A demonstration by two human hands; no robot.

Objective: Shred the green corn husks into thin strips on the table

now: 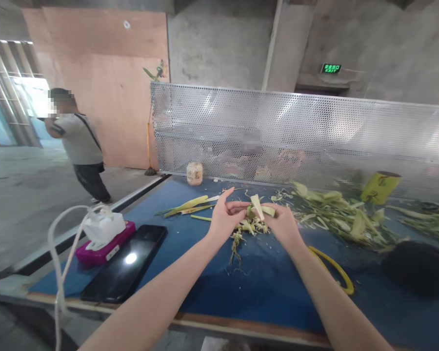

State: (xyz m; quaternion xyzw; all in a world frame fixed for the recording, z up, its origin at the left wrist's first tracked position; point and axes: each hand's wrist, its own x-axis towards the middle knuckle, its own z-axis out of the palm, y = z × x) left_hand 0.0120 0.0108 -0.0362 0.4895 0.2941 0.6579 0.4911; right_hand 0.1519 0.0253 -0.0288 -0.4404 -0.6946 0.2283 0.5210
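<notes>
My right hand [282,222] pinches a pale leaf strip [256,206] between my hands, my left hand [225,214] meets it with a grip I cannot tell, and it looks partly worked, scraps [254,226] below on the bench [212,292], a leaf heap [346,214] untouched to their right.

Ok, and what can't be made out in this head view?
All in the head view:
Right hand: some fingers hidden behind pale leaf strips.
Dark object at right: blurred, identity unclear.
Yellow can: lettering too blurred to read.
Perforated screen: its mesh obscures what stands behind.
White cable: lower end cut off by the bottom edge.
</notes>
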